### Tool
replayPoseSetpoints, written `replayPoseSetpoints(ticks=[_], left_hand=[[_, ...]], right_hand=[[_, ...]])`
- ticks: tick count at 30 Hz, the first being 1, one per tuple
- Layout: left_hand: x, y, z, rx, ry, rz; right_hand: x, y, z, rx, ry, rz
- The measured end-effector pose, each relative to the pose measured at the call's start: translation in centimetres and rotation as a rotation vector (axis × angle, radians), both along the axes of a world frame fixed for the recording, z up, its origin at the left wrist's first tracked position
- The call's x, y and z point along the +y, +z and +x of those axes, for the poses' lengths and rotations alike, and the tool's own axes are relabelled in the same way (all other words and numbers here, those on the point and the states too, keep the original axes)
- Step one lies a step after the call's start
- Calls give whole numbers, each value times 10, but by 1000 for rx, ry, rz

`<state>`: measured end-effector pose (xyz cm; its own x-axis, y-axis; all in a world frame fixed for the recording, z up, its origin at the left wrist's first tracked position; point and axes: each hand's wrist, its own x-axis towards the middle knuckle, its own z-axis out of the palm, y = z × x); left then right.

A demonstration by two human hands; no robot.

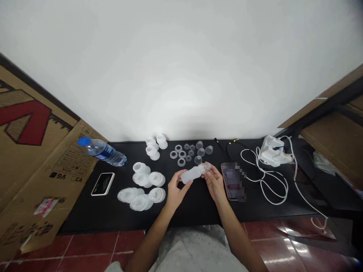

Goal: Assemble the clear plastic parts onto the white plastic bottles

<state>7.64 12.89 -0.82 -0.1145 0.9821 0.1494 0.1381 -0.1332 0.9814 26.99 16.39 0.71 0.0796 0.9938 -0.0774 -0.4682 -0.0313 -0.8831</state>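
Note:
A translucent white baby bottle (pixel 190 175) lies tilted across both hands above the black table. My left hand (pixel 177 187) is closed round its base end. The fingers of my right hand (pixel 213 181) grip the clear cap (pixel 204 167) at the other end. Just beyond the bottle sit several clear rings (pixel 182 154), several nipples (pixel 191 153) and several clear domed caps (pixel 201 152). To the left stand white bottles (pixel 152 152) at the back, with more bottles (pixel 141 203) lying or standing nearer to me.
A phone (pixel 232 181) lies right of my right hand. Farther right are looped white cables (pixel 265 177) and a white charger (pixel 274 150). On the left are a water bottle (pixel 104 152), a white device (pixel 103 184) and a cardboard box (pixel 62 173). A white wall (pixel 181 68) borders the table.

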Motion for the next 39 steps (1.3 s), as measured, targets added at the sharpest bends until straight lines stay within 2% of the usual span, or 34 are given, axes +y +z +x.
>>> replayPoseSetpoints(ticks=[7, 12, 18, 23, 25, 27, 32, 36, 39], left_hand=[[0, 5, 0, 217, -70, 103], [-1, 5, 1, 359, -101, 120], [-2, 3, 3, 419, -115, 64], [-1, -5, 4, 399, -51, 119], [-1, -8, 4, 435, -68, 143], [-3, -10, 4, 481, -139, 167], [-11, -12, 6, 545, -357, 184], [-15, -15, 8, 636, -376, 122], [-16, -15, 8, 664, -357, 130]], right_hand=[[-6, -7, -10, -153, 235, 54], [-8, -7, -16, -370, 234, 120], [-6, 22, -21, -709, 215, 249], [0, 53, -34, -769, 210, 336], [6, 63, -43, -780, 220, 370], [13, 67, -54, -833, 246, 406], [28, 58, -79, -1009, 382, 472], [28, 45, -89, -1081, 466, 481], [25, 42, -92, -1145, 500, 490]])
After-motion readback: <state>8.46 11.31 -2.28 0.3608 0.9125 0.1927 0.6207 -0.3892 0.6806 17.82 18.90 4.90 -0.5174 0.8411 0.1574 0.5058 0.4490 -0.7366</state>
